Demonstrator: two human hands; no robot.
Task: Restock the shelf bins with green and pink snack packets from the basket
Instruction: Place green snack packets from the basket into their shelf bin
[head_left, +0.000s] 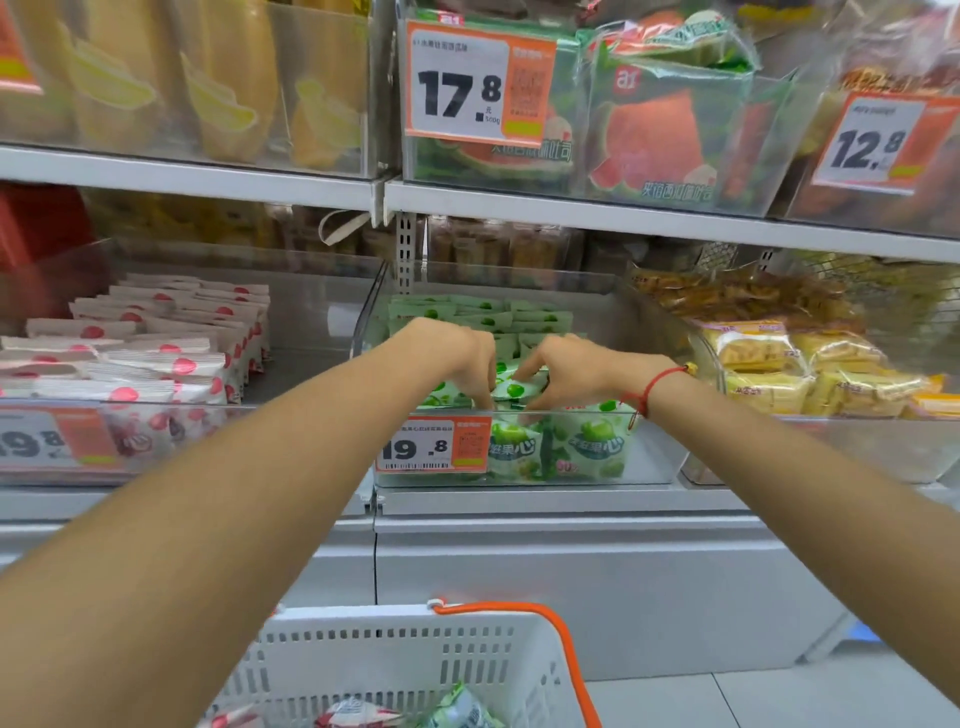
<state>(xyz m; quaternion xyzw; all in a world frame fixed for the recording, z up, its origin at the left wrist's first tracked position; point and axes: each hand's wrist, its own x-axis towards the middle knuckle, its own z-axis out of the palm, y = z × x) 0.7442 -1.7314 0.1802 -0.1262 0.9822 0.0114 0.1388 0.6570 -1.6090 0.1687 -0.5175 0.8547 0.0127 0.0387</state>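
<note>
basket below — green packet between left hand, right hand (both pinching)

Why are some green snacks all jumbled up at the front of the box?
The green packets under both hands lie tilted and heaped at the front of the clear bin, while those behind stand in neat rows. The left hand and right hand are pinching them, seemingly mid-arranging. Nothing looks torn or spilled.

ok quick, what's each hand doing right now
left hand: fingers pinch the green packet in the clear bin
right hand: fingers pinch the same packet
</note>
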